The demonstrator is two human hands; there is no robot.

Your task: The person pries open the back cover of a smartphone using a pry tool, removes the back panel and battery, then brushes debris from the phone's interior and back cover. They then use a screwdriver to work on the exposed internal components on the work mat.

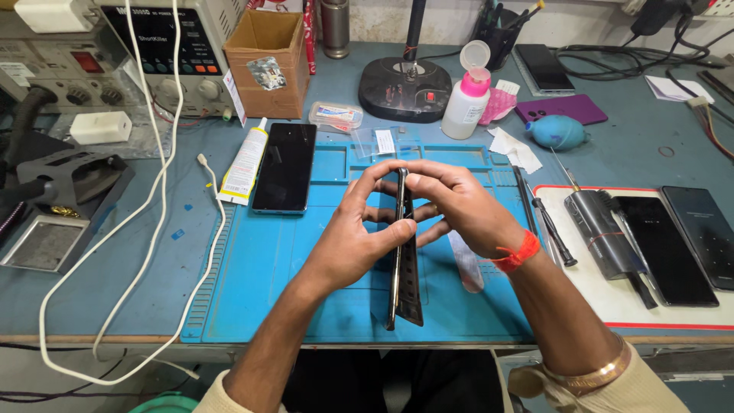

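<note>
Both hands pinch a dark smartphone point(403, 252) edge-up over the blue repair mat point(267, 268) — left hand point(353, 229) and right hand point(459, 206) squeezing its top edge, likely pressing the panels together; next calls for even pressure along the seam.

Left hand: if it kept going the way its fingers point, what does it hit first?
The left hand points right, across the edge-up phone it pinches. Past that, it meets the right hand directly opposite; the fingertips look nearly touching, though depth is unclear.
</note>
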